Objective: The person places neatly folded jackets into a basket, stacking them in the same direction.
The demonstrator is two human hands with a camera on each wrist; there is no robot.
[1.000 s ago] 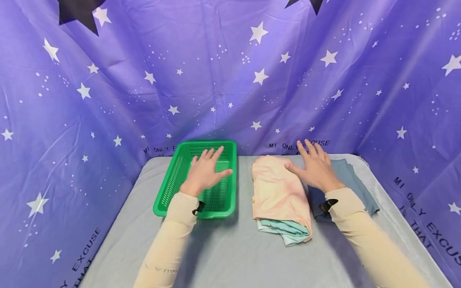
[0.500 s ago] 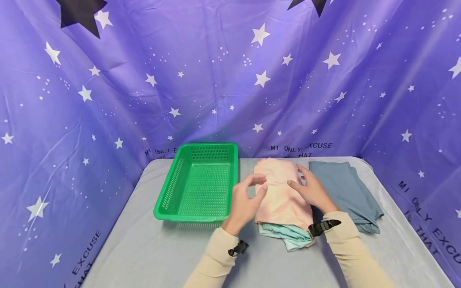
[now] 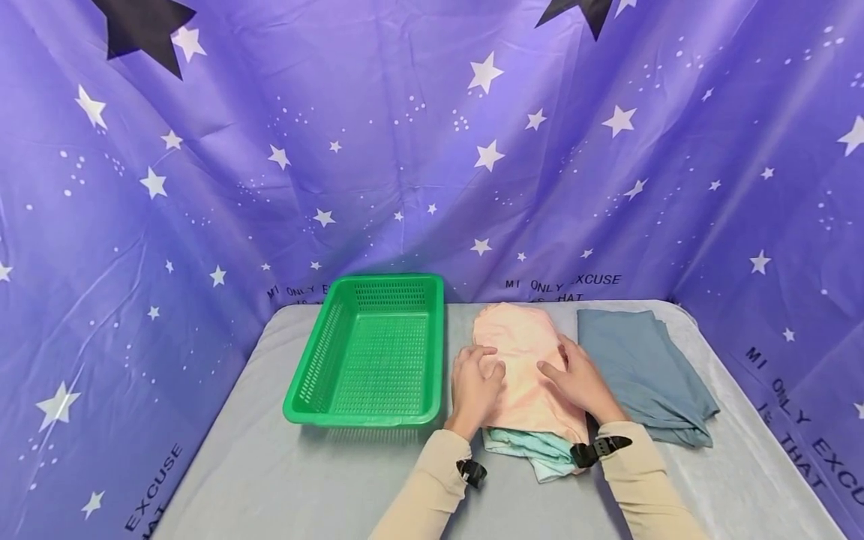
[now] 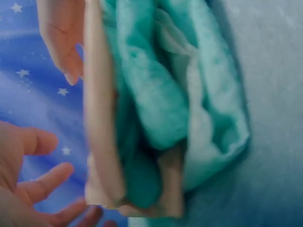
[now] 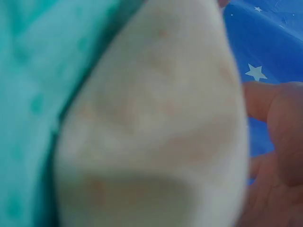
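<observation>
A folded peach garment lies in the middle right of the table in the head view. Mint-green cloth shows from inside its near end, and in the left wrist view this green cloth looks bunched in folds. At the garment's left side is my left hand, fingers spread and loosely bent, thumb over the top. My right hand lies along the right side, its thumb above the peach cloth and its fingers partly hidden at the edge. Neither hand visibly grips the cloth.
An empty green plastic basket with slotted walls stands left of the garment. A folded blue-grey garment lies to the right. Grey cloth covers the table, and a purple star-printed curtain hangs around it.
My left hand has come from over the basket rightward to the peach garment. My right hand has come down and nearer to the garment's right side. The garments and basket stay in place.
</observation>
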